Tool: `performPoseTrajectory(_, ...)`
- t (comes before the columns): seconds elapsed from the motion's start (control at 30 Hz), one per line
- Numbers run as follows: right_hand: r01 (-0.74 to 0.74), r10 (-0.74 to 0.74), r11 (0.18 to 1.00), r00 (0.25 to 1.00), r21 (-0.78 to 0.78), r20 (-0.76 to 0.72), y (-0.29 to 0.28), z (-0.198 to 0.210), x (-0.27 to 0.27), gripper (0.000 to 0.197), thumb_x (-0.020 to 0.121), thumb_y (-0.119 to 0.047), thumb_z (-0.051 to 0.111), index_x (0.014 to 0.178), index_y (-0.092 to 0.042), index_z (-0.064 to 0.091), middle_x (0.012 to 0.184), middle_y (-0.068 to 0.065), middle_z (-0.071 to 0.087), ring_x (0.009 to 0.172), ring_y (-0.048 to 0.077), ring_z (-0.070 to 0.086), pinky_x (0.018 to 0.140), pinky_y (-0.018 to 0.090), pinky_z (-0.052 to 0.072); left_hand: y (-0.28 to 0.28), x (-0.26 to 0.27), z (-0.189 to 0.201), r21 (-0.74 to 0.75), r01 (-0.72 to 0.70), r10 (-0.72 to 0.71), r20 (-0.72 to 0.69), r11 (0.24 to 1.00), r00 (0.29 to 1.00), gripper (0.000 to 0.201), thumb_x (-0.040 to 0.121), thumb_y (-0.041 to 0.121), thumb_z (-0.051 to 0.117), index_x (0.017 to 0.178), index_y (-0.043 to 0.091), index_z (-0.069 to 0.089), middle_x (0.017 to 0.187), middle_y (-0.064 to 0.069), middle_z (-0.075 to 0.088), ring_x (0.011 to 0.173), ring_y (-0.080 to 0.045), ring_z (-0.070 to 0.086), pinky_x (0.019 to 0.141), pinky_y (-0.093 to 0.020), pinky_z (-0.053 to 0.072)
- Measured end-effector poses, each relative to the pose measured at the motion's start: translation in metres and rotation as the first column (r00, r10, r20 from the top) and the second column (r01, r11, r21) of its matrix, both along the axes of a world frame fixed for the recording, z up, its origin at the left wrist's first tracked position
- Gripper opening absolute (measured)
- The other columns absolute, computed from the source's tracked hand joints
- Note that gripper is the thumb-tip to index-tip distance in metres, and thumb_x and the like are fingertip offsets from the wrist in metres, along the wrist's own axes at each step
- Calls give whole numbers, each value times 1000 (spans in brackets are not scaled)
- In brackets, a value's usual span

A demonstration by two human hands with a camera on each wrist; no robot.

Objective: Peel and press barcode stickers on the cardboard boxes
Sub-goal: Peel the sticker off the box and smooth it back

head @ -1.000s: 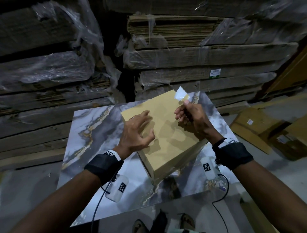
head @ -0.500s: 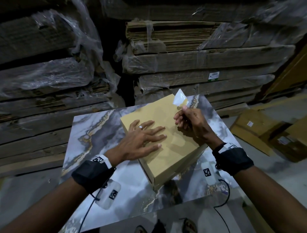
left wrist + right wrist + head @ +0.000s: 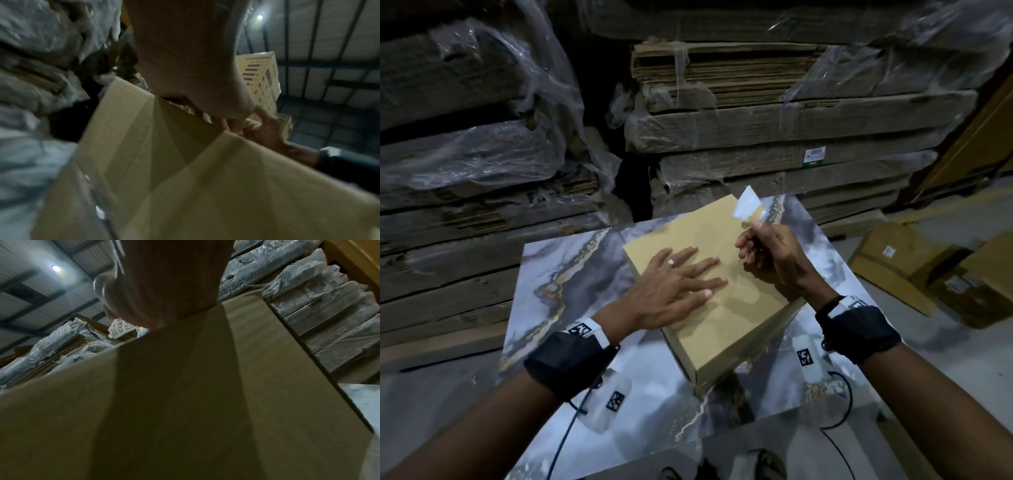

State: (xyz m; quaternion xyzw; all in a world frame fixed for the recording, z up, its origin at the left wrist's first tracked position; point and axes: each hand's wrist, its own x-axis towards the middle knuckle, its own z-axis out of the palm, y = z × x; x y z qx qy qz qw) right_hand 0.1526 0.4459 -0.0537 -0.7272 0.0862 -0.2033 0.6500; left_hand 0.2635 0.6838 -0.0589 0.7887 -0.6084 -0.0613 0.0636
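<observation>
Cardboard box (image 3: 726,308), frame centre: pinned flat by left hand (image 3: 671,287) | sticker (image 3: 748,205) pinched in right hand (image 3: 774,260), apparently peeled | pressing outstanding.

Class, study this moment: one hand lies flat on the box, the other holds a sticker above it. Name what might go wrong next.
1. The sticker is pinched by one edge in the right hand and hangs free, so it may curl and stick to itself.
2. The left hand lies spread over the top of the cardboard box, leaving less bare room for the sticker.
</observation>
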Motion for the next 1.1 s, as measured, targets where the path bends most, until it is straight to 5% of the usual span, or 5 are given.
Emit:
performPoseTrajectory(0.2, 13, -13, 999, 1000, -38, 0, 0, 1, 2, 61, 102, -51, 49, 88, 4, 72, 76, 20, 70, 59, 25, 59, 49, 24, 42, 2, 21, 1, 26, -407, 396, 175, 913, 901, 76, 91, 78, 11, 158, 43, 20, 167, 9, 20, 153, -32, 20, 119, -62, 11)
performPoseTrajectory(0.57, 53, -49, 998, 996, 39, -80, 3, 0, 5, 80, 92, -74, 51, 88, 3, 71, 78, 18, 68, 65, 27, 57, 53, 30, 40, 3, -42, -6, -39, -111, 114, 91, 993, 989, 65, 97, 73, 13, 157, 50, 17, 169, 12, 9, 156, -22, 10, 123, -53, 8)
performPoseTrajectory(0.73, 269, -294, 926, 954, -266, -60, 7, 2, 0, 71, 92, -82, 36, 94, -21, 73, 88, -4, 70, 77, 12, 66, 65, 34, 52, 19, -44, -15, -123, -618, 624, 21, 777, 781, 83, 88, 79, 17, 157, 34, 23, 169, -3, 12, 155, -30, 8, 121, -57, 9)
performPoseTrajectory(0.9, 76, -370, 630, 904, -773, -213, 9, -2, 0, 60, 100, -73, 23, 126, -34, 60, 144, 11, 47, 136, 31, 39, 112, 56, 35, 15, -60, -16, -106, -754, 720, -237, 648, 652, 84, 93, 73, 38, 160, 32, 9, 166, -16, -17, 153, -39, -8, 123, -55, 9)
performPoseTrajectory(1.1, -99, -370, 639, 830, -763, -417, 16, 0, 6, 66, 96, -79, 24, 146, -38, 40, 154, 21, 31, 145, 45, 27, 116, 62, 24, 1, -71, -14, -34, -851, 768, -414, 524, 489, 95, 93, 66, 45, 161, 26, -8, 167, -18, -12, 145, -47, 29, 110, -53, 35)
